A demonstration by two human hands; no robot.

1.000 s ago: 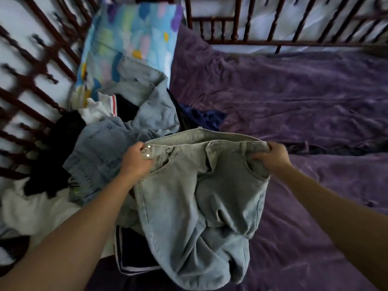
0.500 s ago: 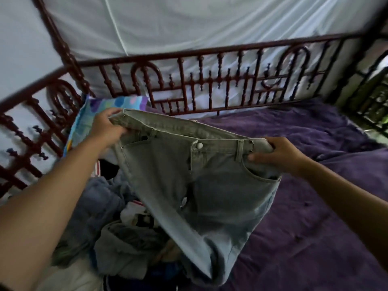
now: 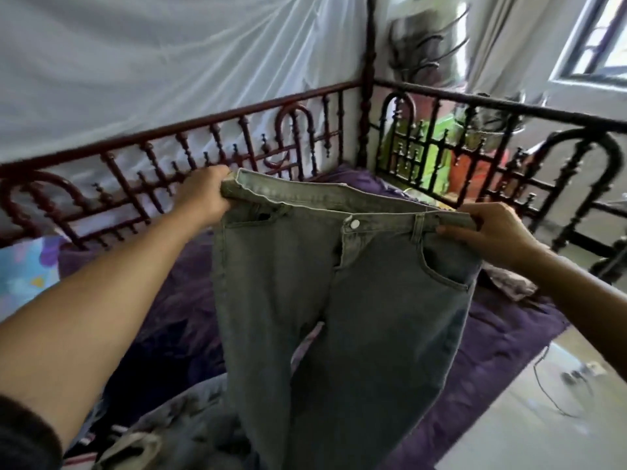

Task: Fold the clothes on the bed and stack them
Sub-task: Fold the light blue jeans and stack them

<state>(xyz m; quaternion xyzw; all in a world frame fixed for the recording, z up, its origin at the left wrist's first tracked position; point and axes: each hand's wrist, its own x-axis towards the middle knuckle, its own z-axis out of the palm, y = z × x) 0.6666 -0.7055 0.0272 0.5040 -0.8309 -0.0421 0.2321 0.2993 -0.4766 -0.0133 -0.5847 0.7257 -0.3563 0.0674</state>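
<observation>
You hold the pale grey-green denim jeans point(image 3: 339, 317) up in the air above the bed, front towards you, legs hanging straight down. Your left hand point(image 3: 203, 195) has its grip curled round one end of the waistband; your right hand point(image 3: 492, 232) pinches the other end. Crumpled clothes point(image 3: 190, 425) lie below on the purple bedsheet point(image 3: 492, 351), fenced by a dark red turned-wood railing point(image 3: 237, 130).
</observation>
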